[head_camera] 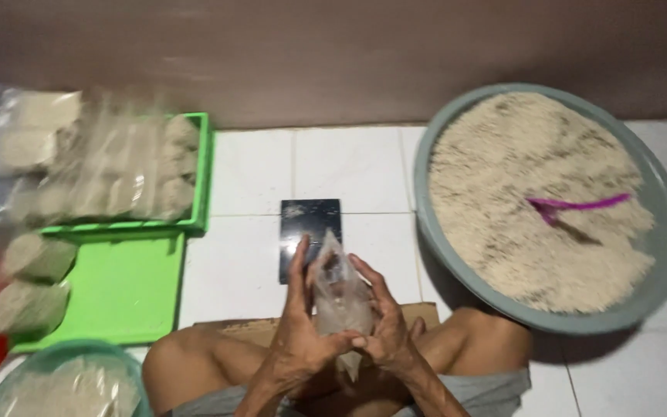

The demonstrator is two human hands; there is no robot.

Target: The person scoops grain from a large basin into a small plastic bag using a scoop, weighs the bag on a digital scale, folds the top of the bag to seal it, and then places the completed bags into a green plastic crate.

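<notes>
Both my hands hold a small clear plastic bag (339,289) partly filled with pale grain, upright in front of my lap. My left hand (299,324) grips its left side with fingers stretched up along it. My right hand (384,328) closes on its right side and lower part. Just beyond the bag, a flat black scale (309,225) lies on the white tiled floor. A large grey basin (661,255) heaped with pale grain sits to the right, with a purple scoop (573,206) stuck in the grain.
A green crate (204,174) at the left holds several filled clear bags, and a green lid (121,289) lies in front of it with more bags (32,286) beside it. A second basin (63,382) of grain is at the bottom left. A brown wall runs behind.
</notes>
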